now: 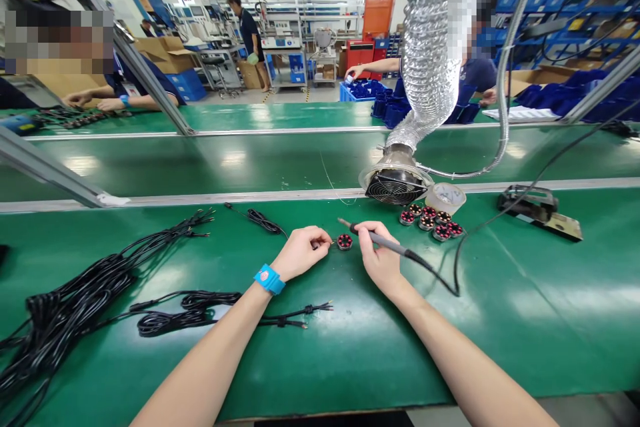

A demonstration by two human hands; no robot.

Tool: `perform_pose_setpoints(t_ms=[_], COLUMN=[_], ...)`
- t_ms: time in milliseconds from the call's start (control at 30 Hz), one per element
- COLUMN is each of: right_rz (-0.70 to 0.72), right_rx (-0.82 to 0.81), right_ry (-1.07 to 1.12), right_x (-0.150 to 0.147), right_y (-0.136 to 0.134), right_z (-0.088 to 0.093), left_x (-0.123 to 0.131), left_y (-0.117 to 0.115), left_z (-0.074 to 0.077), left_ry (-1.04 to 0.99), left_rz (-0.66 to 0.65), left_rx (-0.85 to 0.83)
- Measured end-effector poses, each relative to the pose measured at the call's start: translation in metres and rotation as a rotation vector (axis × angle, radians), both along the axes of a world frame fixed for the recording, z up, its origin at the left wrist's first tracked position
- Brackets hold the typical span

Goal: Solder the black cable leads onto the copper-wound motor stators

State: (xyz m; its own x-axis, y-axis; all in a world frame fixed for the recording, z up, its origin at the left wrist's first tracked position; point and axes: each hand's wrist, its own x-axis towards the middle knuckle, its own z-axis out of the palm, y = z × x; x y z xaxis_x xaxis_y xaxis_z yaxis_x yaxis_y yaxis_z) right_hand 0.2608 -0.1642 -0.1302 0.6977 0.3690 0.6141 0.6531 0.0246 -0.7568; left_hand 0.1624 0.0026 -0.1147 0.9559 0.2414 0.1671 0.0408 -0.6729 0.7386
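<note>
My right hand (381,255) grips a soldering iron (385,241) like a pen, its tip pointing left above the green mat. Between my hands a small round motor stator (344,241) with red windings lies on the mat. My left hand (303,252), with a blue wristband, is closed in a pinch just left of the stator. A black cable (264,220) runs from a small coil into that hand, and its end by the fingertips is mostly hidden. Several more stators (427,222) sit in a group right of the iron.
A fume extractor (397,185) hangs over the mat on a foil duct. Behind the stators stands a roll of tape (446,198); a soldering iron stand (537,212) is at right. Black cable bundles (95,287) cover the left. Co-workers sit across the line.
</note>
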Motion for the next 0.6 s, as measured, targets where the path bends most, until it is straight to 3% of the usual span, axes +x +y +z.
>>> perform_pose_setpoints(t_ms=[600], right_rz=[0.125], right_rx=[-0.032], right_ry=[-0.075], right_x=[-0.0043], right_y=[-0.0085], right_z=[-0.0018], left_x=[0.0011], left_y=[0.0005], left_z=[-0.0042], left_ry=[-0.011], left_rz=[0.028], left_rx=[-0.039])
